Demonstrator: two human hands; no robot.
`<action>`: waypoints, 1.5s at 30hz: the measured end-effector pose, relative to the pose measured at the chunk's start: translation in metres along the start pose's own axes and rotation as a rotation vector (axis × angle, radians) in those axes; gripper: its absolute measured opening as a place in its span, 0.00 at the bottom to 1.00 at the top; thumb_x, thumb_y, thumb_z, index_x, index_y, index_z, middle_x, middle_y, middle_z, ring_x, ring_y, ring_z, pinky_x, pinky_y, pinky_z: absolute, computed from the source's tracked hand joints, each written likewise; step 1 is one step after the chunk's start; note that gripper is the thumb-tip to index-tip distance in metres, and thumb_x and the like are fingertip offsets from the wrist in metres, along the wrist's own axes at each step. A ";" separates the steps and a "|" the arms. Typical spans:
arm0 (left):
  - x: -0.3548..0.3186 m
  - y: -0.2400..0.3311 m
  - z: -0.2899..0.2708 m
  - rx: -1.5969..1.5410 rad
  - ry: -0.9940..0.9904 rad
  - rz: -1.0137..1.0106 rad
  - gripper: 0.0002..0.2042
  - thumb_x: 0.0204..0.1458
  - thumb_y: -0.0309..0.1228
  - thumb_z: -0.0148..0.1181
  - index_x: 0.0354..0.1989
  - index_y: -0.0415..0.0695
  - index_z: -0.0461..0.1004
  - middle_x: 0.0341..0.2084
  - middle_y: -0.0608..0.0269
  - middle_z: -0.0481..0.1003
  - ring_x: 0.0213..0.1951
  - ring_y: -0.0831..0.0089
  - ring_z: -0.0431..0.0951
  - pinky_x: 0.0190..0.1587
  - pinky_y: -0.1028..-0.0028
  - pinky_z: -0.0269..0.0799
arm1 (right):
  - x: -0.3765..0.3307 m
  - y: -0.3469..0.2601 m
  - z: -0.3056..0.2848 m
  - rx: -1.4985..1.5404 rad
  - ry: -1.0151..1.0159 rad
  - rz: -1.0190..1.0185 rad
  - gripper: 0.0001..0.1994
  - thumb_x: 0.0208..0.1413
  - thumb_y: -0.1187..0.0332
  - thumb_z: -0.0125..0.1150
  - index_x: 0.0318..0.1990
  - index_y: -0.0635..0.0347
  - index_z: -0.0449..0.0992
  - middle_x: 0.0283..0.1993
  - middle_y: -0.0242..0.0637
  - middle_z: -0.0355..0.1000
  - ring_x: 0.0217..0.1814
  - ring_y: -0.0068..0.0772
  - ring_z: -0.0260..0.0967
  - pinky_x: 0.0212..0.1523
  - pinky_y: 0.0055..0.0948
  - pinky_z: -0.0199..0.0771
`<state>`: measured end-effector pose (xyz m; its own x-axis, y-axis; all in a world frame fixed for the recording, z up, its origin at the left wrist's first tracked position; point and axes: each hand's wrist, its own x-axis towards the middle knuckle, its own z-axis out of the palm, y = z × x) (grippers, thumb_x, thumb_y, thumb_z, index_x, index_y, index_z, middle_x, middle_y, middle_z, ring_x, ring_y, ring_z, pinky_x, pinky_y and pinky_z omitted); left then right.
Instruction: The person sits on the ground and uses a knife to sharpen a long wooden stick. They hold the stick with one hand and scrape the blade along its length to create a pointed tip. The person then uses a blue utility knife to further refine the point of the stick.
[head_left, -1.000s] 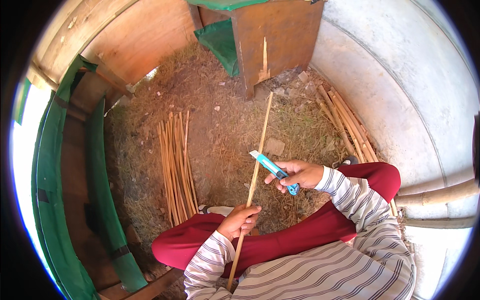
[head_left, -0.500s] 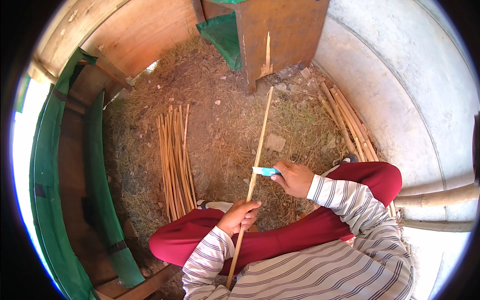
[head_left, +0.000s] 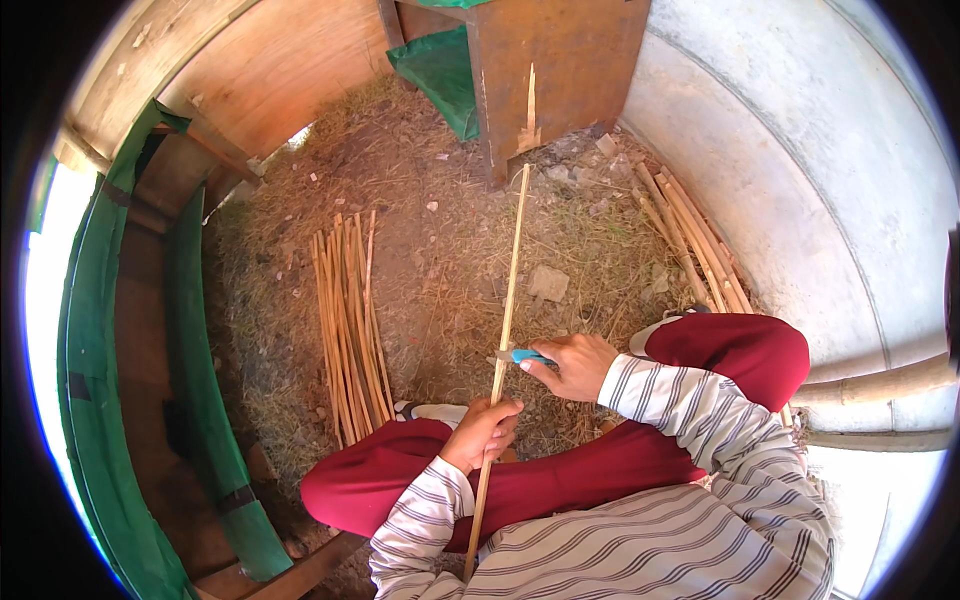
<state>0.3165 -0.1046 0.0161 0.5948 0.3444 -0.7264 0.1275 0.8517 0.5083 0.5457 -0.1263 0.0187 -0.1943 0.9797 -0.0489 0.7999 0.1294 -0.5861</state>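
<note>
over the lap, the left hand [head_left: 482,432] grips a long thin bamboo stick [head_left: 508,300]; the right hand [head_left: 572,366] clamps a blue-handled knife [head_left: 522,356] against it, seemingly mid-shaving; next, likely a steady stroke along the stick.

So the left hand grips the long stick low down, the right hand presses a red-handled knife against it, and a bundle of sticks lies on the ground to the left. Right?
Not quite: in the head view the knife in the right hand has a blue handle, not red. The rest holds: the left hand grips the long stick low down, and the bundle of sticks lies to the left.
</note>
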 end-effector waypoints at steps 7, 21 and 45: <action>-0.004 -0.003 -0.001 0.074 0.071 0.040 0.16 0.54 0.19 0.57 0.23 0.48 0.55 0.12 0.72 0.58 0.07 0.83 0.56 0.06 0.77 0.45 | 0.008 0.008 -0.001 -0.053 0.000 -0.024 0.25 0.63 0.44 0.54 0.47 0.57 0.84 0.29 0.47 0.80 0.24 0.45 0.79 0.25 0.40 0.80; 0.009 -0.003 0.000 0.002 0.042 0.016 0.15 0.55 0.19 0.56 0.23 0.49 0.57 0.13 0.73 0.58 0.08 0.83 0.56 0.06 0.77 0.46 | 0.011 0.018 0.002 -0.106 -0.030 0.048 0.26 0.63 0.40 0.47 0.48 0.48 0.83 0.21 0.44 0.77 0.22 0.45 0.77 0.23 0.43 0.77; 0.005 -0.017 0.005 0.087 -0.016 -0.055 0.16 0.54 0.18 0.57 0.23 0.49 0.55 0.11 0.71 0.58 0.08 0.81 0.57 0.06 0.75 0.46 | 0.041 0.067 -0.038 -0.111 0.036 0.371 0.27 0.63 0.39 0.48 0.51 0.47 0.83 0.28 0.45 0.79 0.31 0.46 0.79 0.40 0.44 0.80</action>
<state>0.3213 -0.1193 0.0055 0.5974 0.2914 -0.7471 0.2284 0.8312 0.5068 0.6133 -0.0717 0.0080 0.1380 0.9675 -0.2119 0.8691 -0.2209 -0.4426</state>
